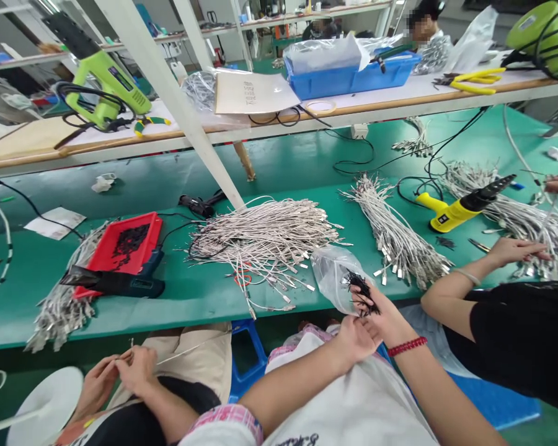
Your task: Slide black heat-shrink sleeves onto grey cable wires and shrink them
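My right hand (380, 311), with a red bead bracelet at the wrist, is closed around a bunch of short thin black tubes (360, 288). The tubes stick out past its fingers. My left hand (359, 339) is palm up just below it, fingers loosely curled and apart, close to the lower ends of the tubes; I see nothing held in it. A clear plastic bag (332, 275) lies at the table edge beside my right hand. Beyond it spreads a large pile of white cables (265, 232) with small metal connectors.
A neighbour's hands (121, 371) work a white cable at left; another's hand (516, 251) rests by cables at right. A red tray (137, 241) of black pieces, a dark heat gun (116, 282) and a yellow heat gun (465, 207) lie on the green table (190, 310).
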